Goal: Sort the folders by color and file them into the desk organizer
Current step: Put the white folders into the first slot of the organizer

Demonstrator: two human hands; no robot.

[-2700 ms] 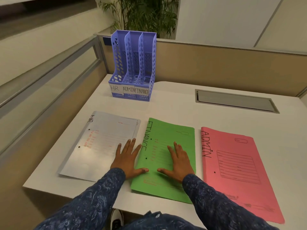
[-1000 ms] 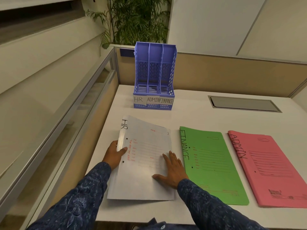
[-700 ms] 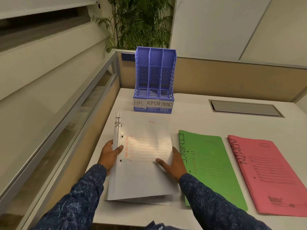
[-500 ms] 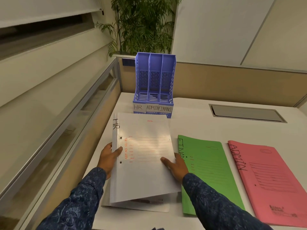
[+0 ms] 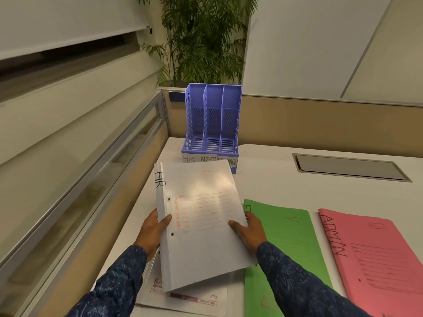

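One white folder (image 5: 201,236) between left hand (image 5: 151,232), right hand (image 5: 250,232)

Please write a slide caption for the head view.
Left hand and right hand grip the white HR folder before the blue organizer; green folder, pink folder lie flat.

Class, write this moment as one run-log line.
left grip: holds HR folder | right grip: holds HR folder | organizer: empty | green folder, pink folder: on desk
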